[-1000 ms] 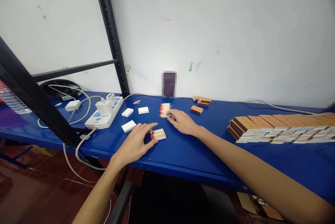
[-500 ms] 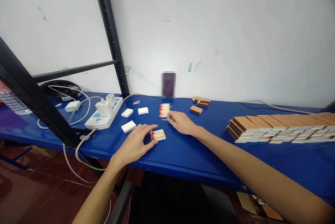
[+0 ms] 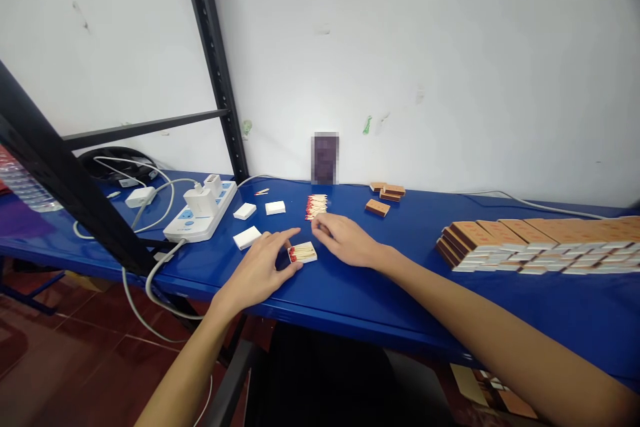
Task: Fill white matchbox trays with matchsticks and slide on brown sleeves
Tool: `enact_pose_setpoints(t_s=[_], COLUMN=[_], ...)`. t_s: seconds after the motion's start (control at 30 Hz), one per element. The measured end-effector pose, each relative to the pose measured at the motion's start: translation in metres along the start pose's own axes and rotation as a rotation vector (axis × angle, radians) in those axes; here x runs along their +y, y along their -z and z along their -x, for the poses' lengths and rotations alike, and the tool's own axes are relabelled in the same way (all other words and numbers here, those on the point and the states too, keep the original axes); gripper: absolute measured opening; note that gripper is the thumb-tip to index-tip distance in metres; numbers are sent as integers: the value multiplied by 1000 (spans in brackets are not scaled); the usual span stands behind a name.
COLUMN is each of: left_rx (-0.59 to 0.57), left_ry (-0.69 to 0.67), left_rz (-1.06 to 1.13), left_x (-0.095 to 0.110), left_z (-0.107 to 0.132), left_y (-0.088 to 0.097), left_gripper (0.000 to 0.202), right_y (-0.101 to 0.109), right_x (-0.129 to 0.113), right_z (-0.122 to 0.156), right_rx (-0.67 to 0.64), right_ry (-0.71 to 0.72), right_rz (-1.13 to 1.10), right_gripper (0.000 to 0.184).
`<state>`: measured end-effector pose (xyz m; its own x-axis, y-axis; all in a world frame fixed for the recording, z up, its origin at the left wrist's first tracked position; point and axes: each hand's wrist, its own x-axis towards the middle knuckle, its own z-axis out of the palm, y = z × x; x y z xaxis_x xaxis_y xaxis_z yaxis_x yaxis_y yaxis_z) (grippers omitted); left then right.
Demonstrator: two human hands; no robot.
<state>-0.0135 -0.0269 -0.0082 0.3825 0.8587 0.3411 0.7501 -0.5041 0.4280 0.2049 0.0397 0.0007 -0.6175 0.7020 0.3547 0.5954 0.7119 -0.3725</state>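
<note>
Red-tipped matches (image 3: pixel 302 250) in a tray (image 3: pixel 309 259) beside the spread left hand (image 3: pixel 263 269), possibly liable to spill if bumped by the curled right hand (image 3: pixel 346 238), with any pinched match indiscernible.

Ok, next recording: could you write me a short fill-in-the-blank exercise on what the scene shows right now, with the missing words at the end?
1. The left hand has its ____ at the near edge of the tray.
2. The loose matches just beyond the right hand have ____ heads.
3. The table has a ____ surface.
4. The long stack of matchboxes is at the ____ side of the picture.

Missing words: thumb; red; blue; right.
</note>
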Motion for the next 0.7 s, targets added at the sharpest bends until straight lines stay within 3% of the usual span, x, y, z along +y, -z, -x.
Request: enact_pose_setpoints(t_s=[0.07,0.2,0.5,0.7], left_rx=[-8,-19,-9,16], left_ry=[-2,3,-15,-20], left_rz=[-9,-21,-14,-13], left_x=[0,0,1,0], left_z=[0,1,1,0], left_y=[0,0,0,0], left_gripper=[52,52,50,49], right_y=[-2,-4,-6,1], right_x=[14,32,35,23], right_z=[-4,-11,-10,-3], right_rx=[45,-32,-77,-67], right_ry=[-88,-191,-153,-95], right_rz=[103,237,230,208], right_gripper=[16,19,19,23])
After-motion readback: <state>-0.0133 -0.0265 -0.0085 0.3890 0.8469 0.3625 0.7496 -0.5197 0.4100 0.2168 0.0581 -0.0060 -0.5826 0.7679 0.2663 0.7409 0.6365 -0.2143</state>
